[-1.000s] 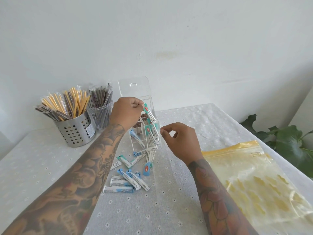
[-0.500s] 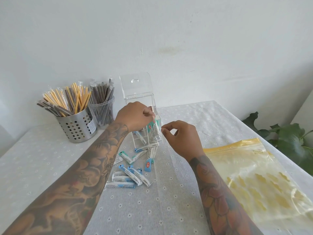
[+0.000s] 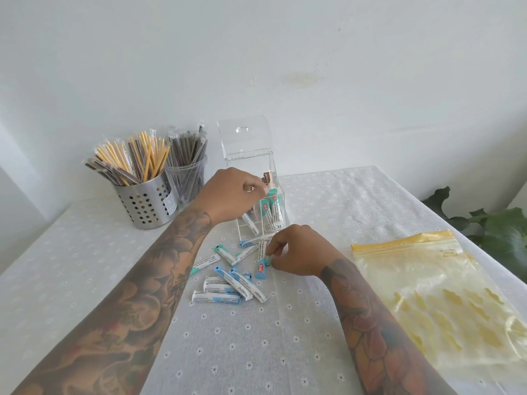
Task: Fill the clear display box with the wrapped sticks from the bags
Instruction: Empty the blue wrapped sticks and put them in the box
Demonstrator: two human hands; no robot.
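The clear display box (image 3: 278,195) stands mid-table with its lid (image 3: 245,138) tipped open, and a few teal and blue wrapped sticks stand in its compartments. My left hand (image 3: 231,192) hovers over the box, its curled fingertips pinching the top of a teal stick (image 3: 273,208) that stands inside. Just in front of the box, my right hand (image 3: 296,252) pinches a blue-ended stick (image 3: 261,270) lying on the cloth. Several loose wrapped sticks (image 3: 228,290) lie scattered between my forearms.
A perforated steel holder (image 3: 145,206) full of yellow and brown wrapped straws and a clear cup (image 3: 186,181) of dark ones stand at the back left. A yellow-topped zip bag (image 3: 427,280) lies flat on the right. Plant leaves (image 3: 499,223) rise past the table's right edge.
My left hand lowered its teal stick into the box. My right hand dropped from beside the box to the cloth and took hold of a blue-ended stick.
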